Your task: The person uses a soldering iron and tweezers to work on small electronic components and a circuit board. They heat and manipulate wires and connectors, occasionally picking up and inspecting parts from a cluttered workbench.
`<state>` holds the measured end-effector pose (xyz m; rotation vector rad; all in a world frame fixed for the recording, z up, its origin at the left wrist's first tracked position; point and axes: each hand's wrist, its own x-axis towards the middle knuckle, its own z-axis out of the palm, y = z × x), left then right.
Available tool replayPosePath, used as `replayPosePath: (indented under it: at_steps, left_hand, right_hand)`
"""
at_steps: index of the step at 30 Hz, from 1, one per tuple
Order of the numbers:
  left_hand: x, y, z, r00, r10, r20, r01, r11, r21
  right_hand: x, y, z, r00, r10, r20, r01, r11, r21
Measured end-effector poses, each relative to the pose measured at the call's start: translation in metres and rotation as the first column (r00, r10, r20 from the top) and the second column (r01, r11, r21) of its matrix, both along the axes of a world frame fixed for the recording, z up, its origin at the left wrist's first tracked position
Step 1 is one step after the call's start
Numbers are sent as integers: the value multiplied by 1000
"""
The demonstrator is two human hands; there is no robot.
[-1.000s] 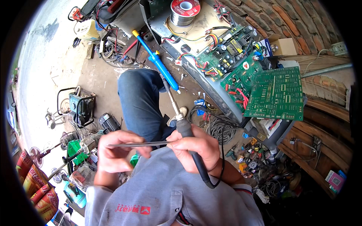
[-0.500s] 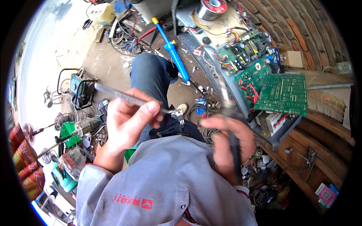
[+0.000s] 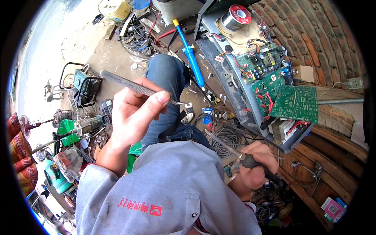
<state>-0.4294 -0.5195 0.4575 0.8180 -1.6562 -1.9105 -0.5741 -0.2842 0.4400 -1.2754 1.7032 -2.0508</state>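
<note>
My left hand (image 3: pixel 135 111) pinches a pair of metal tweezers (image 3: pixel 129 84) between thumb and fingers, the bent tip pointing right. A small pale piece (image 3: pixel 188 106) shows at that tip, in front of a shoe; its kind is hard to make out now. My right hand (image 3: pixel 258 162) is wrapped round the black handle of a soldering iron (image 3: pixel 225 147). The iron slants up and left, its tip in the air below and right of the tweezers' tip. Both hands are apart, above my lap.
At the right, an opened metal chassis (image 3: pixel 254 121) carries green circuit boards (image 3: pixel 295 103) and wiring. A solder spool (image 3: pixel 235 18) sits on its far end. A blue desoldering pump (image 3: pixel 192 62) lies beyond my knee. Coiled cables (image 3: pixel 227 141), a small framed machine (image 3: pixel 81 86) and scattered parts cover the floor.
My right hand has moved right and down, and the soldering iron has swung from upright to slanting left. The tweezers stay in my left hand. The whole view has shifted slightly.
</note>
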Motion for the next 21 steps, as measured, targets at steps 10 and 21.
replayPosePath:
  at_steps: [10, 21]
  left_hand:
    - [1, -2, -7, 1000, -3, -12, 4, 998, 62]
    - [-1, 0, -5, 1000, -24, 1, 24, 994, 102]
  right_hand:
    - [6, -9, 1, 990, -29, 139, 34, 999, -38]
    - [8, -10, 0, 990, -58, 132, 60, 998, -12]
